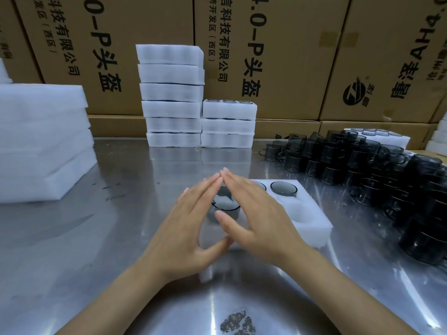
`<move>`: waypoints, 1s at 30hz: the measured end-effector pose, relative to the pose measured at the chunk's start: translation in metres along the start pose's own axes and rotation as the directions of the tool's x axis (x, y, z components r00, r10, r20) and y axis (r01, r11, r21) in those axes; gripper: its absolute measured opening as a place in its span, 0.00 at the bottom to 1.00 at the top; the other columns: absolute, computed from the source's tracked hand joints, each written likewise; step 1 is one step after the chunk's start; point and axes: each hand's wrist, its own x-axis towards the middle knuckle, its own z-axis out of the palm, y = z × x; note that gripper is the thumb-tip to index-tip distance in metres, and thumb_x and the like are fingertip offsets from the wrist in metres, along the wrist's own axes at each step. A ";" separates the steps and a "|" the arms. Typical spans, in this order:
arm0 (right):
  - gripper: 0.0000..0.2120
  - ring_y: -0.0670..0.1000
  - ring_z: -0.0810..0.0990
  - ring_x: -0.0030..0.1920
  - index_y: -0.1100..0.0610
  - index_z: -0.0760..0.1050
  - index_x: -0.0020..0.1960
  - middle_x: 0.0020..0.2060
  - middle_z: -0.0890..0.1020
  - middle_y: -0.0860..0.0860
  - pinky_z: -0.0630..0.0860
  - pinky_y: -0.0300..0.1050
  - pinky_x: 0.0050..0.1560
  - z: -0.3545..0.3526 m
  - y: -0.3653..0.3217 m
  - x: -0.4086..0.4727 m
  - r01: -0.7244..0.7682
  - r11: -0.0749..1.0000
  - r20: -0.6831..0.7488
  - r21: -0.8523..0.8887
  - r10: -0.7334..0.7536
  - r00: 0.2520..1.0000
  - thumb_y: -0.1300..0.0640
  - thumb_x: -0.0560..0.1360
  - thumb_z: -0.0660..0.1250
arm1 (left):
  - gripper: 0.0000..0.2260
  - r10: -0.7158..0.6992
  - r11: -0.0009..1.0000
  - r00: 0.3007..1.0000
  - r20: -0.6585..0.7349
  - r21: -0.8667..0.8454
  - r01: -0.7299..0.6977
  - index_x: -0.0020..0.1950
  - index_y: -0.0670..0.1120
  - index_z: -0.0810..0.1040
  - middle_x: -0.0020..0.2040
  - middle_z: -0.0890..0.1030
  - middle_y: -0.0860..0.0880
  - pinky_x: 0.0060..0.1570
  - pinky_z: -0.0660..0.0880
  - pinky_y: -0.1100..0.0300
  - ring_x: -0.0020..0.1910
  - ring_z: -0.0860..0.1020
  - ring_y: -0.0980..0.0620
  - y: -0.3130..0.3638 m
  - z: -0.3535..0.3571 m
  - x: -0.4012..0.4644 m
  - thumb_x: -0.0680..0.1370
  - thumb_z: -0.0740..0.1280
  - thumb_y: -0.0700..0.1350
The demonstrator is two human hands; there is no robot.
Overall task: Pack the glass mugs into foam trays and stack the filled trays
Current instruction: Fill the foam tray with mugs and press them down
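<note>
Your left hand (191,228) and right hand (261,223) hover flat, fingers straight, holding nothing, fingertips meeting over the foam tray (312,221) on the tabletop (96,238), where three glass mugs (283,189) sit visible.

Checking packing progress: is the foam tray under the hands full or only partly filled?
Partly filled. The foam tray shows a mug seated at its far right, while a near-right pocket is empty.
</note>
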 end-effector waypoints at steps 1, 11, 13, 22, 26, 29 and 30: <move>0.31 0.36 0.55 0.72 0.51 0.57 0.76 0.75 0.59 0.41 0.51 0.30 0.71 0.000 0.000 -0.001 0.015 0.999 0.014 -0.029 -0.015 1.000 0.42 0.76 0.58 | 0.37 0.003 0.999 1.000 0.024 0.049 -0.005 0.77 0.46 0.56 0.77 0.57 0.55 0.73 0.57 0.53 0.76 0.56 0.56 0.000 -0.002 -0.002 0.73 0.65 0.58; 0.29 0.44 0.55 0.75 0.49 0.58 0.75 0.75 0.61 0.44 0.53 0.42 0.72 0.013 -0.004 -0.004 -0.009 0.962 0.177 -0.273 0.059 0.982 0.38 0.78 0.50 | 0.32 -0.107 0.986 0.987 0.117 0.138 0.091 0.72 0.47 0.67 0.71 0.67 0.56 0.71 0.58 0.50 0.72 0.62 0.53 -0.001 -0.003 -0.011 0.69 0.58 0.54; 0.30 0.44 0.54 0.75 0.49 0.57 0.76 0.76 0.59 0.44 0.53 0.42 0.72 0.014 -0.004 -0.004 -0.019 0.963 0.196 -0.268 0.074 0.978 0.37 0.78 0.49 | 0.32 -0.106 0.984 0.988 0.109 0.154 0.089 0.72 0.46 0.68 0.70 0.68 0.56 0.71 0.57 0.51 0.71 0.65 0.54 -0.001 -0.004 -0.012 0.68 0.57 0.55; 0.33 0.44 0.51 0.76 0.50 0.53 0.77 0.77 0.54 0.45 0.51 0.46 0.73 0.013 -0.002 -0.007 -0.001 0.960 0.220 -0.280 0.066 0.973 0.35 0.77 0.50 | 0.34 -0.141 0.988 0.978 0.156 0.086 0.128 0.75 0.51 0.61 0.73 0.63 0.60 0.72 0.50 0.59 0.73 0.59 0.62 0.000 0.000 -0.015 0.68 0.55 0.56; 0.29 0.44 0.57 0.74 0.50 0.62 0.74 0.73 0.66 0.45 0.54 0.45 0.72 0.007 -0.004 -0.003 -0.010 0.990 0.131 -0.139 0.029 0.991 0.37 0.78 0.53 | 0.33 -0.182 0.980 0.969 0.165 -0.048 0.192 0.74 0.57 0.54 0.73 0.57 0.67 0.73 0.46 0.61 0.73 0.53 0.68 -0.007 0.003 -0.018 0.70 0.56 0.60; 0.22 0.44 0.71 0.61 0.52 0.75 0.64 0.58 0.80 0.47 0.65 0.40 0.61 -0.014 0.008 0.002 -0.097 0.991 -0.176 0.093 0.112 0.978 0.42 0.76 0.57 | 0.30 -0.247 0.957 0.963 0.107 -0.130 0.259 0.73 0.60 0.57 0.72 0.60 0.66 0.72 0.49 0.66 0.72 0.56 0.69 -0.012 0.000 -0.018 0.72 0.57 0.64; 0.21 0.45 0.73 0.60 0.51 0.77 0.63 0.56 0.80 0.46 0.66 0.39 0.59 -0.024 0.019 0.005 -0.152 0.979 -0.265 0.134 0.183 0.947 0.43 0.76 0.57 | 0.28 -0.286 0.940 0.956 0.070 -0.174 0.294 0.73 0.61 0.58 0.71 0.61 0.67 0.70 0.51 0.70 0.71 0.57 0.70 -0.013 -0.001 -0.017 0.73 0.58 0.64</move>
